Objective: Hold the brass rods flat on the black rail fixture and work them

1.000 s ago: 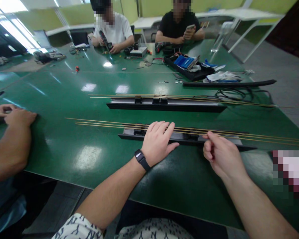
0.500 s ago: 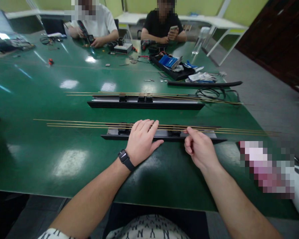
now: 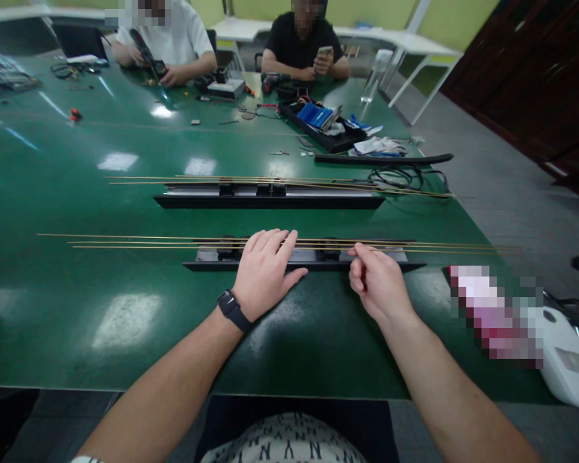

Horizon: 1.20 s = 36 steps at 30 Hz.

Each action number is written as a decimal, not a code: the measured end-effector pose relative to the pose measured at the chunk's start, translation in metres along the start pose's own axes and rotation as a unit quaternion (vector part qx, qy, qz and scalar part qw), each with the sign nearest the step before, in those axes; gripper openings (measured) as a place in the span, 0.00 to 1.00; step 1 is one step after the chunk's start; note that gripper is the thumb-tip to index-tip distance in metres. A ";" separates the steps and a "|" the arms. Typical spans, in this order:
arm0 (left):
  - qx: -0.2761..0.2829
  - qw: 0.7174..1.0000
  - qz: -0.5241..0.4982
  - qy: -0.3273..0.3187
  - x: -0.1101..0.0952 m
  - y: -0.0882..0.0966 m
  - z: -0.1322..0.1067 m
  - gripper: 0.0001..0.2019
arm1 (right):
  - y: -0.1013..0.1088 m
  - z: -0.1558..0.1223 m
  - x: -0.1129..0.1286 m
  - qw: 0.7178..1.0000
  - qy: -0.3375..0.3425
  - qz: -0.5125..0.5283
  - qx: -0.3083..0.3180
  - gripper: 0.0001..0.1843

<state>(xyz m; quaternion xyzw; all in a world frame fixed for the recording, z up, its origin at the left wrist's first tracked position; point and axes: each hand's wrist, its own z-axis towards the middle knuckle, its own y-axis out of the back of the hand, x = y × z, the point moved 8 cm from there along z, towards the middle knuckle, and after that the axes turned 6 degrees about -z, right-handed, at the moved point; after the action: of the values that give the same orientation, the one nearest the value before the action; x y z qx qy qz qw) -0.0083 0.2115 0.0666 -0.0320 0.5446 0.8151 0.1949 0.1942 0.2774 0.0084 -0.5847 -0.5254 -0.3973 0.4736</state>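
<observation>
My left hand (image 3: 265,270), with a black watch at the wrist, lies flat and open on a long black rail (image 3: 309,260) near the green table's front. Three thin brass rods (image 3: 125,242) run lengthwise over that rail and stick out far past both ends. My right hand (image 3: 374,280) is closed in a pinch on one of the brass rods, just right of the left hand. A second black rail (image 3: 270,199) with its own brass rods (image 3: 145,180) lies parallel, farther back.
The green table (image 3: 77,308) stretches wide. Two people sit at its far side with tools; one holds a phone. A black tray of blue parts (image 3: 321,122), a black strip (image 3: 383,158), coiled cable (image 3: 400,177) and a white object (image 3: 567,366) lie to the right.
The view has swung right, so the neighbour's hands at the left left the picture. My right hand slid left along the rods, closer to my left hand, which stays flat on the rail.
</observation>
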 end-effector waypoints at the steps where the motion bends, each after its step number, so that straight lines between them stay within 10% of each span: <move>1: 0.001 1.000 0.000 0.001 0.000 0.000 0.000 0.31 | 0.000 0.000 0.000 1.000 0.000 0.000 -0.001 0.16; 36: 0.002 1.000 0.004 -0.002 -0.001 0.000 0.001 0.31 | -0.002 -0.001 0.000 1.000 -0.003 -0.004 0.012 0.16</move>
<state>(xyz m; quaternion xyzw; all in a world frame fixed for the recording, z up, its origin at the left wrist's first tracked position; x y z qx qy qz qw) -0.0069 0.2119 0.0675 -0.0280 0.5462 0.8147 0.1925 0.1921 0.2765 0.0086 -0.5782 -0.5339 -0.3906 0.4776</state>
